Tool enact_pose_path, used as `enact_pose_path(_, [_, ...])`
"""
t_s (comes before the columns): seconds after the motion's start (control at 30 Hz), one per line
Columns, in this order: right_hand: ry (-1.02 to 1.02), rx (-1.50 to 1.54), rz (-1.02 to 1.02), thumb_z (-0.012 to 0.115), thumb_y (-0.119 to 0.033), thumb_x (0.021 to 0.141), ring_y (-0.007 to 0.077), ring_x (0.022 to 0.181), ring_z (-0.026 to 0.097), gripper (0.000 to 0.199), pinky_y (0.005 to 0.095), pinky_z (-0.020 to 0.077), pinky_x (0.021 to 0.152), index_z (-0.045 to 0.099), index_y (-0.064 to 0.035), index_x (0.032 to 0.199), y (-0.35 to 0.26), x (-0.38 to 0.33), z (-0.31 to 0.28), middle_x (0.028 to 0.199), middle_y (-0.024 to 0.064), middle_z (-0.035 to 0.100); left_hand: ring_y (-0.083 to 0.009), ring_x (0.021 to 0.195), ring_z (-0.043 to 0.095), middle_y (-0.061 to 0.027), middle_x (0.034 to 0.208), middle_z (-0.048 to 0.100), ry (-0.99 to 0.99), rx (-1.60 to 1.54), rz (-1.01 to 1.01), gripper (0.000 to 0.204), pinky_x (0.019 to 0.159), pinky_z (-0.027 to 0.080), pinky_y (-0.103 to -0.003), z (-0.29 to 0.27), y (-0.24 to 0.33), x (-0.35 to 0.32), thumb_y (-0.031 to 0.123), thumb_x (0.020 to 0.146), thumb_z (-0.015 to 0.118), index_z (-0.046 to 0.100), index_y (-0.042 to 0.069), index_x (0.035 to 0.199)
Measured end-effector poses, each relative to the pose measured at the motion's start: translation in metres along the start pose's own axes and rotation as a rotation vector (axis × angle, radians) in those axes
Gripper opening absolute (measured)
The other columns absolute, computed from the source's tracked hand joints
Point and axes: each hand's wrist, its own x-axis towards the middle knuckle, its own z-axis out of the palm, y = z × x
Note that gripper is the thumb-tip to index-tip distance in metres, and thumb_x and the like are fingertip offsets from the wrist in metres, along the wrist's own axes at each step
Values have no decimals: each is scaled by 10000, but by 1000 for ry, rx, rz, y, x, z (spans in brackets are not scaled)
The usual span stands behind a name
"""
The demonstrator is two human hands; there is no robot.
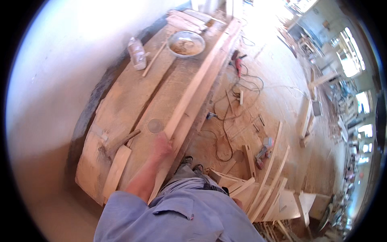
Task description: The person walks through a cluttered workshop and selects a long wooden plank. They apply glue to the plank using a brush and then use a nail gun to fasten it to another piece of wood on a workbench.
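A long, pale timber board [197, 86] lies lengthwise along the right edge of the wooden workbench [125, 94]. My left hand [162, 146] is closed around the near part of this board, with the fingers curled over its edge. Close by on the bench are a hammer [121, 144] with a wooden handle and a short flat wood piece [117, 171]. Of my right hand [238, 203], only a small patch of skin shows beside my shirt at the lower right. Its fingers are hidden.
Farther up the bench stand a metal bowl [186, 43] with sawdust-coloured contents, a plastic bottle [137, 53] and a thin stick [154, 59]. On the dusty floor lie a red power tool [238, 66], its looping cable [217, 117], another tool [264, 152] and several wood strips [266, 173].
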Motion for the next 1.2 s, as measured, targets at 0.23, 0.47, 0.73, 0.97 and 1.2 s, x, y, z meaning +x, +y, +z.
enact_pose_path(0.23, [-68,50,46,727,-254,811,269,988,719,408,367,541,900,726,-11,1139,-11,12,17,1031,186,748,-420,1093,576,-262,1147,596,200,66,110,410,944,472,-508,9,1,-7,251,855,670,530,-24,1125])
enact_pose_path(0.47, [-77,-4,-65,715,-252,817,269,979,714,397,377,537,892,726,-21,1139,-58,18,-9,1009,178,747,-406,1114,572,-223,1175,603,159,69,89,427,948,474,-503,1,9,-7,313,877,635,542,3,1156])
enact_pose_path(0.73, [-155,-127,-157,713,-253,832,252,957,712,388,365,540,867,723,-11,1135,-109,54,-34,991,161,748,-355,1115,605,-200,1132,636,234,76,43,451,902,523,-469,5,4,-17,378,894,606,578,21,1167])
enact_pose_path(0.97, [-198,-217,-197,711,-255,846,237,938,709,381,354,542,845,720,-3,1131,-126,67,-64,975,146,749,-388,1135,586,-247,1209,579,176,-32,82,464,948,502,-467,-4,0,-17,276,886,637,520,-36,1208])
enact_pose_path(1.2, [-160,-181,-264,709,-256,859,222,920,707,375,344,545,824,717,6,1128,-124,61,-83,959,131,750,-359,1102,626,-242,1152,633,-47,-126,-28,374,918,520,-469,-5,6,-14,276,905,592,584,8,1166])
